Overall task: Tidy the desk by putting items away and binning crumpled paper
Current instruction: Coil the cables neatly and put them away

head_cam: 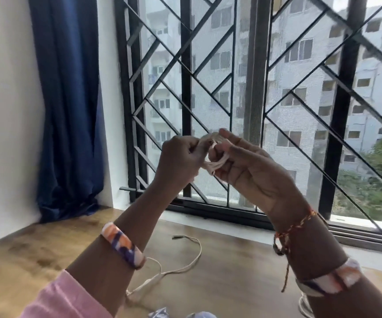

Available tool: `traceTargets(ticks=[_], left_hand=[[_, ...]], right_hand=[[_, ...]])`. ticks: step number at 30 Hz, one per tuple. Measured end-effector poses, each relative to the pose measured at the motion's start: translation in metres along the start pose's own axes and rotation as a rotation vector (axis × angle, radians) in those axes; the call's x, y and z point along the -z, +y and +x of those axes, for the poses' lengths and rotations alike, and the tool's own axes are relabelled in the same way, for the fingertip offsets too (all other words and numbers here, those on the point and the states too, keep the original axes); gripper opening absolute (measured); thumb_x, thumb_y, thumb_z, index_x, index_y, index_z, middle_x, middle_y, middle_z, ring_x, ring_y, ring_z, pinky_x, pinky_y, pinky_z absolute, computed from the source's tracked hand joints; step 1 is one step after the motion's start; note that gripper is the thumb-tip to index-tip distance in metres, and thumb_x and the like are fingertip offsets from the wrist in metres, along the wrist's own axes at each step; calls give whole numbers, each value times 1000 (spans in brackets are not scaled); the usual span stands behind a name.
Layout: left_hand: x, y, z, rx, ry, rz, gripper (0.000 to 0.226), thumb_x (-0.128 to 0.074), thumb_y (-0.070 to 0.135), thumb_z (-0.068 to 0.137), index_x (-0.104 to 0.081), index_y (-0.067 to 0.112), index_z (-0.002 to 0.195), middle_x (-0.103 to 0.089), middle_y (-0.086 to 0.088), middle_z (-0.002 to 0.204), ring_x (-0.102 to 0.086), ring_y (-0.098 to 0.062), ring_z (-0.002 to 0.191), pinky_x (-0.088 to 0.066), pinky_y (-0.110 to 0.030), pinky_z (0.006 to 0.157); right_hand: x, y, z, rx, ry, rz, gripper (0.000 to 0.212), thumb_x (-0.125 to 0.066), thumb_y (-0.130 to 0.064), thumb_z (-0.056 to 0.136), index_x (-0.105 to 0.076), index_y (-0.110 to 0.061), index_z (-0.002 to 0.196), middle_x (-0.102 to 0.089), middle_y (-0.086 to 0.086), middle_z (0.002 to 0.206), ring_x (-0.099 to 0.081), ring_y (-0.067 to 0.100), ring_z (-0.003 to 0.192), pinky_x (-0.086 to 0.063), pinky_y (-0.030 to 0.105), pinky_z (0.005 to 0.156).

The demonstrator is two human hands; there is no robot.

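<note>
A: Where is the cable [210, 154] now?

B: It is being held up in the air between both hands, in front of the window [277, 88]. The left hand [178, 157] is curling its fingers around one part. The right hand [249, 166] is carrying loops around its half-bent fingers. The free end is lying on the desk [36, 249].

A: How is it handling?

B: I am judging it light, soft and springy. Pinching the coil across all its loops is looking safest.

Two hands: left hand [181, 157], right hand [252, 173]. One white cable [185, 262]. Two patterned bangles [123, 245]. One blue curtain [68, 106].
</note>
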State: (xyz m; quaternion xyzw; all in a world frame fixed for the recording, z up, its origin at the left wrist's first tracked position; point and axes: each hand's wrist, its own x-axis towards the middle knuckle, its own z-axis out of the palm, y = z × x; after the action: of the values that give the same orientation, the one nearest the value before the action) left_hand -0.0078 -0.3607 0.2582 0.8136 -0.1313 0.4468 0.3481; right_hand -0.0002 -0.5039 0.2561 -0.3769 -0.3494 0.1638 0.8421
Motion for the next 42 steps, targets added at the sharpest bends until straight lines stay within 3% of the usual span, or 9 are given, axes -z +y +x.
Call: traceTargets(ticks=[3, 8, 12, 16, 23, 27, 31, 39, 42], left_hand=[[11, -5, -15, 55, -56, 91, 32, -57, 28, 90, -70, 0, 83, -52, 9, 48, -48, 4, 30, -42, -15, 34], [34, -7, -42, 111, -2, 205, 46, -55, 33, 92, -63, -3, 65, -63, -9, 52, -56, -13, 39, -49, -35, 41], [49, -8, -62, 143, 52, 241, 46, -54, 33, 92, -58, -2, 61, -61, -14, 51, -60, -24, 44, -49, -39, 45], [65, -22, -88, 191, 123, 223, 38, -53, 28, 93, -58, -1, 69, -58, -3, 47, -57, -11, 39, -46, -35, 40], [111, -59, -155, 175, 175, 476, 28, -51, 23, 92, -66, 4, 79, -61, -2, 59, -51, -14, 51, -43, -27, 52], [146, -74, -208, 425, 132, 430, 32, -54, 21, 90, -63, 8, 117, -69, 1, 63, -63, -14, 49, -51, -27, 50], [186, -94, -268, 763, 46, 349, 14, -59, 20, 86, -73, 20, 85, -71, 8, 65, -60, -2, 47, -50, -23, 52], [213, -126, -396, 1366, -23, 117, 16, -62, 3, 83, -74, 10, 91, -67, 0, 66, -48, 8, 37, -36, -10, 40], [204, -131, -424, 1515, 18, 75, 11, -66, 8, 81, -74, 14, 86, -59, 2, 54, -46, -3, 37, -40, -16, 42]], right_hand=[[-5, 22, -5, 142, 11, -275, 46, -63, 1, 67, -55, -2, 113, -70, 7, 80, -66, 13, 70, -55, 22, 68], [-13, 57, -3, 431, 241, -953, 16, -62, -10, 86, -71, -21, 94, -71, -6, 71, -66, 6, 67, -56, 28, 67], [-21, 78, 2, 590, 350, -1219, 13, -59, -16, 89, -71, -15, 85, -65, -3, 80, -62, 10, 72, -46, 10, 66], [-47, 102, 6, 189, 359, -447, 22, -53, -11, 92, -64, -9, 73, -65, 10, 64, -63, 18, 55, -57, 31, 59], [-77, 164, 15, -564, 251, 192, 34, -39, -22, 99, -52, -5, 72, -59, 4, 46, -56, 10, 36, -50, 16, 40], [-96, 223, -4, -796, 178, 86, 33, -41, -20, 98, -50, -3, 71, -54, 3, 39, -48, 7, 27, -38, 14, 28], [-105, 281, -34, -894, -23, -68, 28, -42, -11, 97, -53, 4, 76, -63, 10, 49, -63, 16, 42, -54, 23, 44], [-124, 345, -98, -968, -444, -795, 10, -64, -2, 83, -60, -7, 76, -64, 10, 69, -62, 15, 60, -55, 24, 56], [-122, 348, -113, -929, -403, -928, 5, -67, -4, 81, -62, -5, 81, -63, 13, 67, -58, 19, 59, -52, 25, 55]])
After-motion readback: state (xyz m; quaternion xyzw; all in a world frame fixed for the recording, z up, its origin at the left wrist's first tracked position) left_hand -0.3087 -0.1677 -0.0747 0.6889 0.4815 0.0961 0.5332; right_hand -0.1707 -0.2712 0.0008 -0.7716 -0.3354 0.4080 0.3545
